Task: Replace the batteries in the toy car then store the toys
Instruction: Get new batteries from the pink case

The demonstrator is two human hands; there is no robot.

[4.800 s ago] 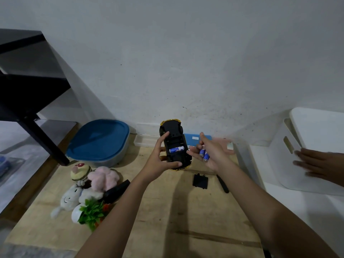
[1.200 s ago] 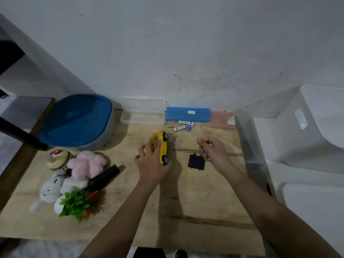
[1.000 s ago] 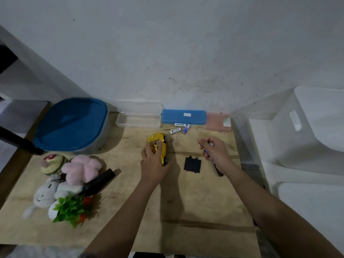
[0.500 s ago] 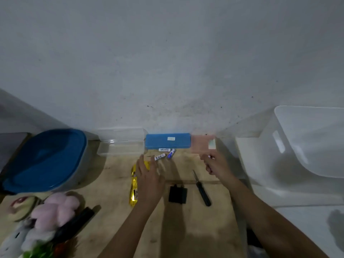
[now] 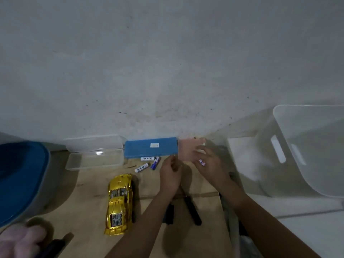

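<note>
Head view: a pale wooden tabletop (image 5: 89, 198) meets a scuffed grey wall (image 5: 167, 62). Along the wall stand an open clear case (image 5: 95, 157), a blue case (image 5: 150, 148) and a pink case (image 5: 188, 149). A blue-lidded tub (image 5: 20, 179) sits at the left and a white bin (image 5: 307, 149) at the right. Three loose batteries (image 5: 142, 167) lie just in front of the blue case.

The yellow toy car (image 5: 119, 203) stands on its wheels, apart from both hands. The right hand (image 5: 210, 164) reaches to the pink case with a battery (image 5: 202, 162) pinched between its fingers. The left hand (image 5: 170, 175) is curled beside it; whether it holds anything cannot be told. A black screwdriver (image 5: 192, 209) and a black cover (image 5: 169, 214) lie under the forearms.

Half a second earlier the left hand lay on the car; now it has let go and joined the right hand.
</note>
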